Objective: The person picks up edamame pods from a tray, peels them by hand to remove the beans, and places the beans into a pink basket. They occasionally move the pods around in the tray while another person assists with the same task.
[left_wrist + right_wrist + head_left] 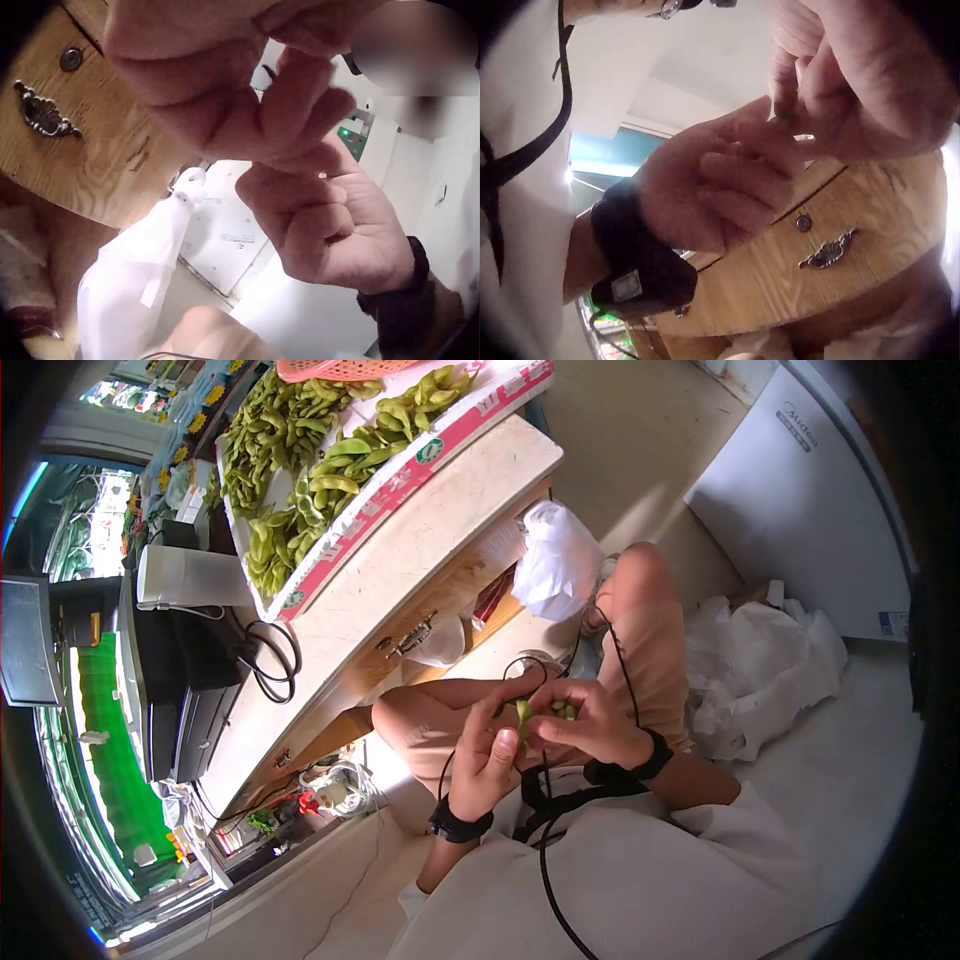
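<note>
My left hand (484, 762) pinches a green soybean pod (523, 710) upright between thumb and fingers, over the lap. Against its right side, my right hand (606, 728) has its thumb and fingertips at the pod. Several green soybeans (565, 710) lie in the curled fingers of the right hand. In the left wrist view the left hand (202, 82) is close above the right hand (337, 225), fingertips meeting. The right wrist view shows the left hand (712, 180) meeting the right hand (877, 82); the fingers mostly hide the pod there.
A pink-edged tray (400, 495) heaped with soybean pods (290, 435) stands on the table (480, 485), with a pink basket (340, 368) at its far end. A white plastic bag (555, 560) hangs by the drawers. Crumpled white plastic (765, 670) lies right of the legs, near a fridge (810, 480).
</note>
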Tool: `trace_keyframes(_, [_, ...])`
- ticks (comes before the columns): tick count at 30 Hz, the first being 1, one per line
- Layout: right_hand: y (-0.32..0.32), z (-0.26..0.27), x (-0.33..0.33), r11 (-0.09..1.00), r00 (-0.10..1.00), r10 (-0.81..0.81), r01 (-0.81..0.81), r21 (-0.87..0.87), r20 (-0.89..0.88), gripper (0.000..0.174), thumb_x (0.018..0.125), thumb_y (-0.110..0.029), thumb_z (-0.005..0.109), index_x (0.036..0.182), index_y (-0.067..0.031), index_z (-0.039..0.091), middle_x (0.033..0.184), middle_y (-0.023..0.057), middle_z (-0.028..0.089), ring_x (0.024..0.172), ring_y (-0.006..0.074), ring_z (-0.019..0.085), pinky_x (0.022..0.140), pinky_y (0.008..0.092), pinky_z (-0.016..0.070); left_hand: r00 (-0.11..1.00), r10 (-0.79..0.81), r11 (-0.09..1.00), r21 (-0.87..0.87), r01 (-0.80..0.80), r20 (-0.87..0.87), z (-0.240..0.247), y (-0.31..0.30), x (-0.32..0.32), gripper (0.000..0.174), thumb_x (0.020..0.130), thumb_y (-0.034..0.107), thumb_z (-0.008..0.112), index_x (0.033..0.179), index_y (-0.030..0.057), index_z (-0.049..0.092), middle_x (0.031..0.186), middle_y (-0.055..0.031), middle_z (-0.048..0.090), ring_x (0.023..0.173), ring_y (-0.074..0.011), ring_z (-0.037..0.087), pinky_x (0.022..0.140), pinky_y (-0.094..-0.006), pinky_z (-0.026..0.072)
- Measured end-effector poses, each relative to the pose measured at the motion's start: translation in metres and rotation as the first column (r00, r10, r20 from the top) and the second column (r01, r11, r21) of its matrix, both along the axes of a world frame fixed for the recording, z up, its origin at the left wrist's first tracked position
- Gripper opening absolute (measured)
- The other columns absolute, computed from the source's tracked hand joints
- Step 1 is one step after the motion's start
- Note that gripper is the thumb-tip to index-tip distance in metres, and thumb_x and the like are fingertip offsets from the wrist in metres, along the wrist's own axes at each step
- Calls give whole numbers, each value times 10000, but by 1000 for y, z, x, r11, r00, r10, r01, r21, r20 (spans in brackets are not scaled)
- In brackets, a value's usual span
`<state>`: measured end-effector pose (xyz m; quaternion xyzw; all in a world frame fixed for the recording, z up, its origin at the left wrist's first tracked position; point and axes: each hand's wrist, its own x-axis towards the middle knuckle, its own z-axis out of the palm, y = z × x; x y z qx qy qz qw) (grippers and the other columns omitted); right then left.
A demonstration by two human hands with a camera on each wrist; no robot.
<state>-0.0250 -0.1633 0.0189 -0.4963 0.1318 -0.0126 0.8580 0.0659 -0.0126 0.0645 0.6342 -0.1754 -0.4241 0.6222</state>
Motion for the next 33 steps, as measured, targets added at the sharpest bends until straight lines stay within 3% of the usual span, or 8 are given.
trace_keyframes(4, [-2, -1, 3, 992, 997, -71, 69, -110, -15, 152, 871, -108, 616, 987, -14, 586, 793, -53, 556, 698, -12, 451, 590, 151, 359, 970, 166, 985, 21, -172, 176, -13, -4, -10, 308, 856, -38, 588, 1132, -16, 451, 978, -82, 574, 807, -114, 580, 710, -228, 479])
trace_keyframes(11, [-3, 2, 3, 994, 993, -110, 111, 24, -51, 98, 882, -97, 603, 944, -21, 597, 670, -76, 485, 497, -21, 331, 432, 153, 242, 963, 181, 978, 65, -198, 201, -17, -7, -12, 145, 867, -44, 572, 1009, -31, 545, 938, -66, 577, 784, -99, 580, 701, -218, 475])
trace_keyframes(15, [-3, -5, 0, 994, 995, -95, 93, -57, -24, 95, 882, -83, 599, 951, -18, 599, 656, -75, 487, 499, -22, 339, 434, 153, 252, 968, 176, 983, 11, -181, 181, -22, -6, -13, 145, 866, -44, 575, 1008, -38, 551, 918, -56, 570, 782, -97, 579, 685, -212, 472])
trace_keyframes(17, [-3, -3, -1, 997, 992, -80, 80, -5, -100, 136, 868, -95, 611, 924, 29, 606, 830, 12, 582, 762, 37, 500, 665, 193, 432, 966, 187, 982, 1, -191, 181, -24, -5, -14, 135, 866, -44, 574, 999, -40, 555, 911, -53, 568, 782, -97, 579, 681, -212, 472])
trace_keyframes(21, [-2, -10, 0, 989, 992, -123, 121, -85, -18, 56, 875, -57, 594, 902, -11, 610, 648, -72, 493, 510, -17, 362, 439, 154, 265, 968, 200, 980, -22, -199, 154, -30, -4, -17, 115, 877, -21, 575, 990, -32, 560, 901, -53, 572, 748, -98, 582, 665, -215, 474])
trace_keyframes(24, [-3, -10, -1, 990, 989, -141, 142, 26, -37, 42, 867, -49, 597, 876, -10, 608, 633, -69, 492, 518, -15, 377, 450, 155, 279, 973, 220, 974, -66, -215, 70, -32, -7, -19, 107, 887, 4, 575, 990, -18, 559, 896, -65, 594, 728, -102, 585, 653, -219, 480])
trace_keyframes(26, [-5, -13, -5, 994, 994, -98, 100, 44, -50, 102, 876, -92, 601, 894, 7, 585, 818, 7, 585, 716, 30, 507, 635, 191, 436, 974, 227, 970, -91, -225, 9, -33, -9, -21, 105, 893, 21, 575, 992, -10, 559, 896, -74, 608, 719, -105, 588, 647, -223, 484])
trace_keyframes(33, [-4, -11, -5, 923, 991, -117, 132, 361, -63, 41, 877, -57, 551, 893, -19, 547, 794, 14, 573, 697, 54, 524, 621, 196, 448, 915, 190, 953, -156, -259, -355, -33, -18, -19, 134, 898, 61, 580, 1014, -3, 554, 886, -96, 637, 729, -127, 605, 645, -245, 504])
